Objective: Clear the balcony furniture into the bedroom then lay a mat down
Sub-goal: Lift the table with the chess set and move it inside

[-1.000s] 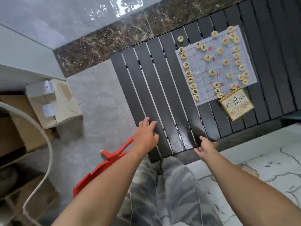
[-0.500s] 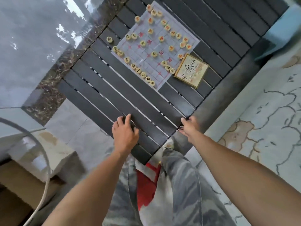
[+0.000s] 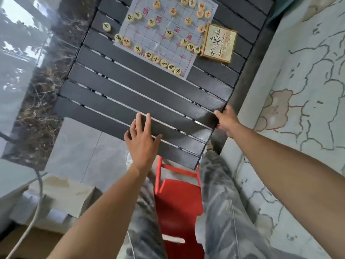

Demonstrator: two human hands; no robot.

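A dark slatted table [image 3: 119, 94] fills the middle of the view. On its far part lie a paper chess board [image 3: 168, 32] with several round wooden pieces and a gold-rimmed chess box [image 3: 219, 43]. My left hand [image 3: 141, 141] lies flat on the table's near slats, fingers spread. My right hand [image 3: 226, 121] grips the table's right edge near its front corner. A red chair [image 3: 177, 202] stands under me, between my legs.
A dark marble ledge [image 3: 43, 101] and glass run along the left. A cardboard box [image 3: 65, 200] and a white cable [image 3: 35, 212] sit at lower left. A pale patterned rug [image 3: 302, 90] covers the floor on the right. Grey tiles [image 3: 80, 152] show beside the table.
The view has swung and closed in on the table. My right hand has moved from the front edge to the right edge and closed on it. The red chair is now between my legs.
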